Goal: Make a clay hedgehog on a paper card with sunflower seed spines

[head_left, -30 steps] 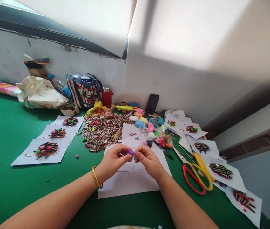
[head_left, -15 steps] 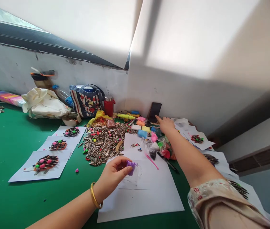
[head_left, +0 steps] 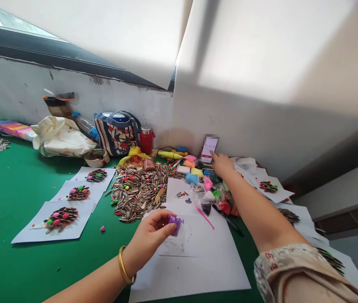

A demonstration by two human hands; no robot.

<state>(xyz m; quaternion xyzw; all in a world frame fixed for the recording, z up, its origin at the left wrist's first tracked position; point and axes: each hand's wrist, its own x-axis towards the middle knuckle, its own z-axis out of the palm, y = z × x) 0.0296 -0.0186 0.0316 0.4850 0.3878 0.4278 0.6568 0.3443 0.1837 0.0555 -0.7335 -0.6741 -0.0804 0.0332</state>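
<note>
L hand (head_left: 155, 233) grip clamped on purple clay (head_left: 174, 226), above wht ppr (head_left: 213, 269); R hand (head_left: 225, 165) idx at phone (head_left: 209, 152), grip can't tell. Seed-hedgehog cards (head_left: 78, 193) at L look done; sketch (head_left: 189, 230) unfilled.

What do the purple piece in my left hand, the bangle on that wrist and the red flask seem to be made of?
Purple piece: perhaps soft clay or thin plastic, given its crumpled look; the view leaves it open.
Bangle: probably metal, polished gold-coloured, with highlights along its smooth curve.
Red flask: painted metal or plastic, hard to tell; its silvery lid looks metallic.
</note>
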